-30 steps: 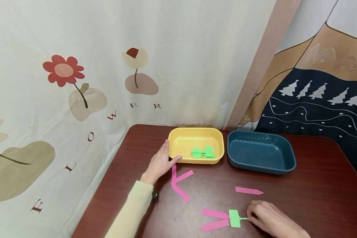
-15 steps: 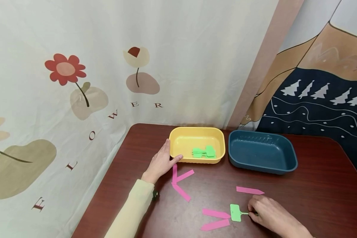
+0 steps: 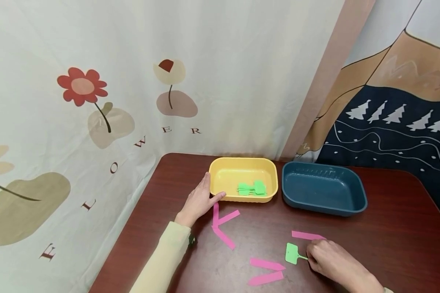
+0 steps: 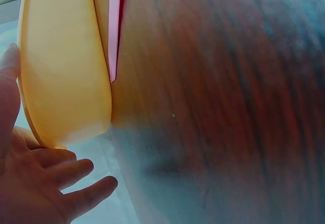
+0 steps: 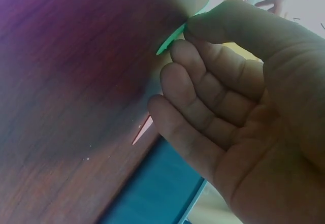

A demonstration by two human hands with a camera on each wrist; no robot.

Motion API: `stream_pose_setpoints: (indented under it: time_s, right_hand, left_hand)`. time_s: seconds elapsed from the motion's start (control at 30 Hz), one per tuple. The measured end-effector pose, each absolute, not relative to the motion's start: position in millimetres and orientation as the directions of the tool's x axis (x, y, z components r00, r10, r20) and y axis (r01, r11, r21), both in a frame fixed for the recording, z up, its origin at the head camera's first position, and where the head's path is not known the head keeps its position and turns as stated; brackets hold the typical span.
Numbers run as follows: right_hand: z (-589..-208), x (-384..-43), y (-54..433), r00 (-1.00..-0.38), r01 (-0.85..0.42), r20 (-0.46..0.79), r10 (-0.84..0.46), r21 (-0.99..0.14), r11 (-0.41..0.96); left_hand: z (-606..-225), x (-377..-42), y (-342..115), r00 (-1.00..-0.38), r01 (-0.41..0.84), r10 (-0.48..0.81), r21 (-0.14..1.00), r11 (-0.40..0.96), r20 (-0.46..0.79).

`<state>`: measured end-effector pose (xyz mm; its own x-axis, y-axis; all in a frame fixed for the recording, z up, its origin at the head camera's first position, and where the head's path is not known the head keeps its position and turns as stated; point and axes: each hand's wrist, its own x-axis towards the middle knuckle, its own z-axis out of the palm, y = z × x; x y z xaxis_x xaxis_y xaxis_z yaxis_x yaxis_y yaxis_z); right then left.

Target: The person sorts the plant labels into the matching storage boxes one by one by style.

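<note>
A green T-shaped plant label (image 3: 291, 253) is pinched by its thin stem between the thumb and forefinger of my right hand (image 3: 333, 262). In the right wrist view, the tail of the green label (image 5: 170, 41) juts out past the fingertips. Two pink pointed strips (image 3: 267, 264) lie just left of the label. Another pink strip (image 3: 305, 235) has its tip overlapped by the right hand. My left hand (image 3: 196, 201) rests at the left end of a yellow basin (image 3: 221, 179), thumb at the front rim and fingers fairly straight. Several green labels (image 3: 251, 188) lie inside it.
Right of the yellow basin stands a dark blue basin (image 3: 322, 189). Several pink strips (image 3: 223, 237) lie in front of the left hand, arranged like a letter K. Behind the brown table (image 3: 396, 219) hangs a printed curtain (image 3: 220, 81).
The right hand has moved the green label away from the tips of the two pink strips, toward the basins and slightly right. The left hand has stayed at the yellow basin.
</note>
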<state>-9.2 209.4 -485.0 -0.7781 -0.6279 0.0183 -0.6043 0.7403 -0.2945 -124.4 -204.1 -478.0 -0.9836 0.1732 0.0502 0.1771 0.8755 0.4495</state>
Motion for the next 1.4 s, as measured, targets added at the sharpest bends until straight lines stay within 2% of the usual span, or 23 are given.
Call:
stream_pose_setpoints:
  time_s: [0.2,0.33,0.53,0.8,1.13,1.4]
  right_hand:
    - [-486.1,-14.2,203.9,-0.791,-0.607,0.094,-0.604,-0.240,0.757]
    - [-481.9,-15.0,199.2,-0.801,-0.595,0.083,-0.592,-0.217,0.774]
    - [-480.7,-15.1,187.3,-0.770,-0.638,0.157,-0.619,-0.169,0.751]
    - [-484.7,-15.3,173.4,-0.790,-0.613,0.086,-0.608,-0.164,0.773]
    - [-483.7,-23.4,172.0,-0.811,-0.556,0.011,-0.586,-0.327,0.764]
    - [-489.0,-22.5,173.8,-0.773,-0.595,0.145,-0.617,-0.503,0.627]
  left_hand:
    - [-477.1,-125.7,-204.2,-0.986,0.167,0.161,0.450,0.878,0.050]
    - [-476.5,-125.6,-204.5,-0.985,0.166,0.164,0.450,0.877,0.043]
    - [-476.9,-124.3,-206.8,-0.985,0.170,0.166,0.460,0.871,0.049]
    - [-478.2,-123.7,-206.7,-0.982,0.186,0.183,0.475,0.860,0.052]
    - [-476.5,-122.7,-205.1,-0.980,0.196,0.191,0.474,0.859,0.059]
    - [-473.9,-121.7,-202.9,-0.981,0.184,0.190,0.486,0.854,0.038]
